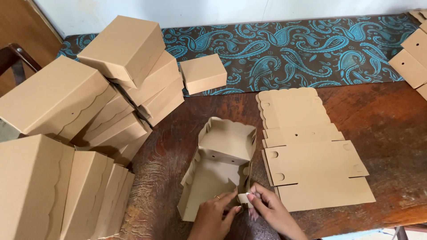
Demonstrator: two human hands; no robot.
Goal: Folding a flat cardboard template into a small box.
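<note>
Looks like a small home workshop or cottage packing setup, not a factory. The work surface is a worn wooden table with a blue paisley cloth along the back, pushed up against a plain white wall. Finished cardboard boxes are piled up loose on the left, more boxes sit at the right edge, and a stack of flat blanks lies in the middle. A dark chair pokes in at the left.

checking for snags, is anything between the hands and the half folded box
Nothing visible. The left hand and right hand already touch the near corner of the half-folded box; the flat cardboard blanks lie beside it, to its right.
</note>
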